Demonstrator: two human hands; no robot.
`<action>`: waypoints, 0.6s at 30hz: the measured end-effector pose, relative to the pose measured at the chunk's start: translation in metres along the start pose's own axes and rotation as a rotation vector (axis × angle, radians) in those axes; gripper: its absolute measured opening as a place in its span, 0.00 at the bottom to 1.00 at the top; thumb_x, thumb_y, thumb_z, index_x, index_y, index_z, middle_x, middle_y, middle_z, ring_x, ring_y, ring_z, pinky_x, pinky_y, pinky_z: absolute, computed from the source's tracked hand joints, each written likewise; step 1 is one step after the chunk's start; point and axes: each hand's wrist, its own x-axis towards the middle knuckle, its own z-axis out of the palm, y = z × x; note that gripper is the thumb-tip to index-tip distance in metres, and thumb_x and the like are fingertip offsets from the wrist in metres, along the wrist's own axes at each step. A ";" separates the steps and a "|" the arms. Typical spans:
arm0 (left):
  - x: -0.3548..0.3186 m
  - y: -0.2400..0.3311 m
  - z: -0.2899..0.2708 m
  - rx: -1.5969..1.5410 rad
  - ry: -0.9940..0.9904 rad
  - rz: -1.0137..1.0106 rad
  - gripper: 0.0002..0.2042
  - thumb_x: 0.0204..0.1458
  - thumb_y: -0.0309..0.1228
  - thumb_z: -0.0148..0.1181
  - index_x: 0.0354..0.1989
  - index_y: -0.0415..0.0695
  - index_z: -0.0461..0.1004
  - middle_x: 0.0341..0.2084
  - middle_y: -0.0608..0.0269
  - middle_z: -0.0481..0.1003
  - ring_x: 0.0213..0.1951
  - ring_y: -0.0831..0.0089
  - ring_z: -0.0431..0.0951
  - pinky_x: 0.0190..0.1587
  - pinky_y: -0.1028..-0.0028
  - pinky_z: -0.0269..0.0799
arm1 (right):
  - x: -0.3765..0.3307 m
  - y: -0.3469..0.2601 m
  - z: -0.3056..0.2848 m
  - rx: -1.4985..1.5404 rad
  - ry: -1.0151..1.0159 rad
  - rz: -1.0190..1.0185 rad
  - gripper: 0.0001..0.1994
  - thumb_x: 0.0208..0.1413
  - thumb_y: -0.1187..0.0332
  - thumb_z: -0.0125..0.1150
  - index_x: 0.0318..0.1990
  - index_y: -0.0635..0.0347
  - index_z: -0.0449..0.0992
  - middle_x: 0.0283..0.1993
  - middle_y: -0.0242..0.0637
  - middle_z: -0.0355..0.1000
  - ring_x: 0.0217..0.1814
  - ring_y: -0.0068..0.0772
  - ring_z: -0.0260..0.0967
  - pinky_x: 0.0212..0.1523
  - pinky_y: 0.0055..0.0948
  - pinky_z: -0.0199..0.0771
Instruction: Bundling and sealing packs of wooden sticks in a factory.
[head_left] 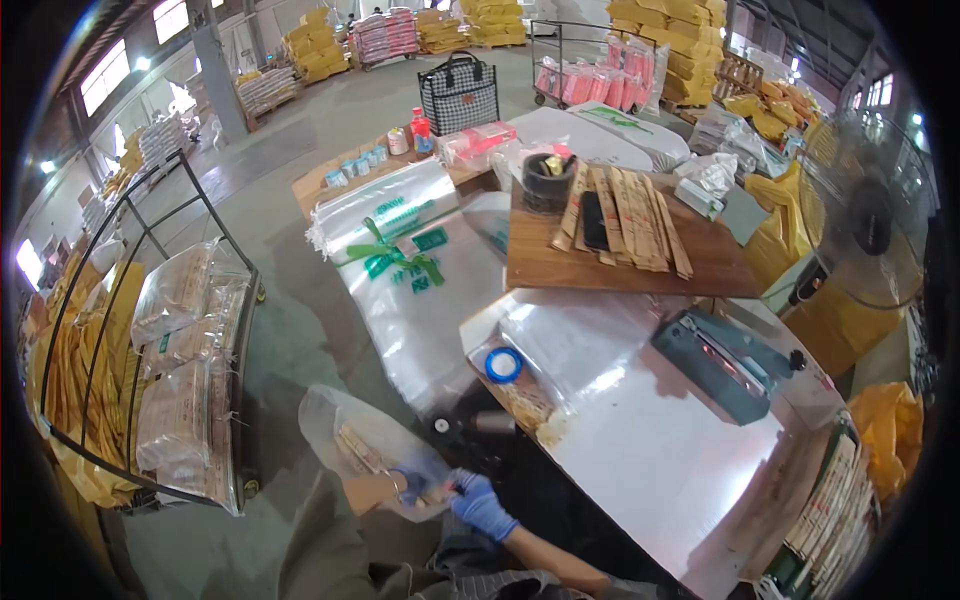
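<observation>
Low in the head view, my left hand point(393, 487) in a blue glove grips the mouth of a clear plastic bag point(352, 430) that holds several flat tan packets. My right hand point(480, 504), also in a blue glove, pinches the bag's opening edge right beside the left hand. Both hands sit in front of the shiny metal table point(650, 450), below its near left corner.
On the table lie a blue tape roll point(503, 365) and a grey sealing machine point(725, 362). A wooden board point(620, 265) carries paper strips and a black cup point(547, 180). Stacked clear bags point(410, 270) lie to the left, a wire cart point(170, 350) further left, a fan point(868, 215) to the right.
</observation>
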 end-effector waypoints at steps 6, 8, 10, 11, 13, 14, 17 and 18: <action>-0.006 0.044 -0.173 0.220 0.599 0.235 0.10 0.48 0.33 0.51 0.28 0.39 0.75 0.28 0.49 0.74 0.30 0.63 0.74 0.35 0.68 0.71 | -0.012 -0.004 -0.120 -0.572 0.393 -0.163 0.10 0.46 0.69 0.61 0.35 0.60 0.69 0.20 0.37 0.64 0.18 0.32 0.62 0.22 0.30 0.63; -0.003 0.060 -0.227 -0.428 0.999 0.269 0.06 0.48 0.31 0.55 0.27 0.41 0.73 0.25 0.55 0.74 0.28 0.63 0.73 0.33 0.71 0.68 | -0.028 -0.028 -0.115 -0.455 0.241 -0.012 0.11 0.48 0.65 0.58 0.37 0.59 0.70 0.26 0.43 0.69 0.27 0.44 0.68 0.29 0.37 0.68; 0.022 0.081 -0.276 -0.566 1.001 0.391 0.08 0.45 0.35 0.58 0.28 0.43 0.73 0.25 0.57 0.74 0.28 0.61 0.74 0.34 0.68 0.70 | -0.042 -0.019 -0.117 -0.404 0.284 0.007 0.10 0.48 0.67 0.58 0.37 0.60 0.71 0.27 0.44 0.69 0.28 0.44 0.68 0.29 0.36 0.68; 0.040 0.083 -0.287 -0.553 0.995 0.402 0.08 0.45 0.35 0.58 0.28 0.43 0.73 0.25 0.57 0.74 0.28 0.61 0.74 0.34 0.68 0.70 | -0.046 -0.015 -0.116 -0.358 0.308 0.003 0.09 0.48 0.68 0.58 0.36 0.60 0.71 0.28 0.44 0.70 0.28 0.44 0.68 0.30 0.35 0.68; 0.077 0.075 -0.295 -0.116 0.817 0.429 0.07 0.45 0.33 0.58 0.27 0.42 0.72 0.24 0.54 0.74 0.25 0.60 0.72 0.31 0.68 0.69 | -0.055 -0.014 -0.113 -0.236 0.343 -0.025 0.08 0.47 0.72 0.59 0.35 0.62 0.72 0.25 0.40 0.70 0.25 0.34 0.69 0.29 0.27 0.68; 0.086 0.083 -0.297 -0.109 0.812 0.453 0.07 0.45 0.33 0.58 0.27 0.42 0.72 0.24 0.54 0.74 0.25 0.60 0.72 0.31 0.68 0.69 | -0.059 -0.022 -0.119 -0.185 0.393 0.008 0.08 0.48 0.71 0.59 0.36 0.62 0.72 0.24 0.38 0.69 0.23 0.29 0.67 0.28 0.25 0.67; 0.104 0.107 -0.296 -0.190 0.761 0.261 0.09 0.47 0.34 0.55 0.24 0.41 0.72 0.25 0.52 0.73 0.29 0.54 0.73 0.35 0.64 0.68 | -0.039 -0.036 -0.151 0.037 0.625 -0.002 0.10 0.50 0.69 0.60 0.38 0.63 0.70 0.22 0.32 0.66 0.21 0.20 0.59 0.25 0.23 0.64; 0.106 0.124 -0.289 -0.207 0.844 0.376 0.09 0.48 0.35 0.53 0.26 0.41 0.72 0.26 0.51 0.73 0.30 0.52 0.72 0.36 0.62 0.68 | -0.022 -0.045 -0.168 0.008 0.766 -0.041 0.10 0.50 0.69 0.59 0.37 0.63 0.69 0.24 0.33 0.67 0.22 0.19 0.59 0.25 0.24 0.64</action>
